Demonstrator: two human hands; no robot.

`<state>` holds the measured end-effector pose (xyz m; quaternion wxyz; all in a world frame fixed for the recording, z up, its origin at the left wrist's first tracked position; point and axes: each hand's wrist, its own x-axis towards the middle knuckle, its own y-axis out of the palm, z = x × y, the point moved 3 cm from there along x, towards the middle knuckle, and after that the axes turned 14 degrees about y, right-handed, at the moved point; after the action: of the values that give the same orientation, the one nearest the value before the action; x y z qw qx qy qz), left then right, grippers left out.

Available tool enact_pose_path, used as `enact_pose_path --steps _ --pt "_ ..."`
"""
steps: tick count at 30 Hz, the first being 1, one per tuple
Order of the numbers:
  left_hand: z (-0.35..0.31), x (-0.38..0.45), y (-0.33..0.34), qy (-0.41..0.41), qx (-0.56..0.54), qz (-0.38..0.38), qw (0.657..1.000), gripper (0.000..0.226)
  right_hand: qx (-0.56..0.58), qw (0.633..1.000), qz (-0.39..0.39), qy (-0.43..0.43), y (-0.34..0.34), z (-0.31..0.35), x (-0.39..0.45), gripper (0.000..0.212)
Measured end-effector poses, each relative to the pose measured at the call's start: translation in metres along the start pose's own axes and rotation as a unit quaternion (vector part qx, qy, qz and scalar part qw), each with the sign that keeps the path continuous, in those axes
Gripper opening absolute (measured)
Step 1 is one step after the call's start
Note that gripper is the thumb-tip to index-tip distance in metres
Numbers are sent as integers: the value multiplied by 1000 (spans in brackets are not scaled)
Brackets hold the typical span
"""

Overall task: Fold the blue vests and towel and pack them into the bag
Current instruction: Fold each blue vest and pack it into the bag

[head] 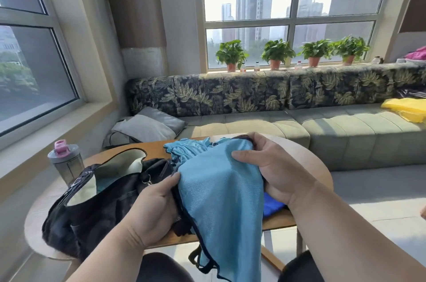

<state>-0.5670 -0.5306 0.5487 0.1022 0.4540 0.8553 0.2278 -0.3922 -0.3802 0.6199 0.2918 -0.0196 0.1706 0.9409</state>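
I had my left grip [154,210] and right grip [272,171] both clamped on the blue vest [221,194], held above the counter [280,219] beside the open black bag [101,192].

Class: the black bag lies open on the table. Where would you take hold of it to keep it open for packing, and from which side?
Grip the bag's upper rim from above: it lies on its side, mouth gaping toward the person, pale lining showing, so lifting that edge widens the opening.
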Motion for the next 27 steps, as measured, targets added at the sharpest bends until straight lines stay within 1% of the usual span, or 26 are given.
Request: enact_pose_path --steps 1,2,3,4,5,7,9,10,11,12,13,14,15,16,17,18,20,21,23,24,26,27 --pt "0 1 0 8 12 -5 1000 43 -76 996 -29 -25 -4 1 1 24" --pt "0 2 -2 20 29 -14 999 42 -171 981 -66 -56 -9 5 1 22" --pt "-2 4 -3 33 48 -19 998 40 -261 956 -101 -84 -14 9 2 19" --pt "-4 6 -5 46 65 -22 997 38 -324 932 -125 -104 -18 12 2 17" --pt "-8 7 -6 60 87 -26 994 35 -360 916 -139 -113 -22 14 4 18" --pt "-13 10 -7 84 134 -27 987 27 -371 908 -151 -119 -26 16 5 22" --pt "-18 9 -4 98 140 -42 984 26 -309 932 -134 -134 -25 14 6 20" --pt "-20 8 0 101 137 -48 984 30 -256 948 -129 -142 -22 11 6 20" --pt "-21 7 4 97 120 -55 986 31 -194 962 -136 -137 -20 6 7 26" --pt "-22 6 8 89 101 -69 988 29 -122 977 -138 -109 -19 -2 9 34" --pt "-24 5 12 81 80 -86 990 27 -40 991 -117 -56 -19 -14 13 42" --pt "-25 4 15 76 69 -102 989 25 39 997 -66 12 -17 -31 17 49" --pt "-27 5 18 67 67 -111 989 25 81 993 -6 81 -13 -51 21 54" --pt "-28 4 21 54 67 -112 990 28 82 986 33 144 -10 -69 19 55" --pt "-28 5 21 40 67 -110 991 32 54 979 45 190 -7 -83 17 57" --pt "-27 5 20 26 62 -112 991 35 26 976 49 212 -5 -91 14 61" --pt "-26 6 16 5 61 -105 993 37 -13 975 60 213 -7 -93 13 72" --pt "-27 5 16 -3 65 -95 993 36 -7 977 75 199 -10 -89 14 69" --pt "-32 4 13 -21 70 -78 994 34 56 977 121 169 -16 -73 16 53" --pt "-36 4 11 -28 72 -73 994 32 98 973 138 158 -20 -65 16 49" --pt "-44 4 8 -44 68 -68 994 33 152 963 156 157 -27 -62 18 51" --pt "-46 5 8 -53 63 -58 995 36 149 961 156 173 -28 -67 17 53"
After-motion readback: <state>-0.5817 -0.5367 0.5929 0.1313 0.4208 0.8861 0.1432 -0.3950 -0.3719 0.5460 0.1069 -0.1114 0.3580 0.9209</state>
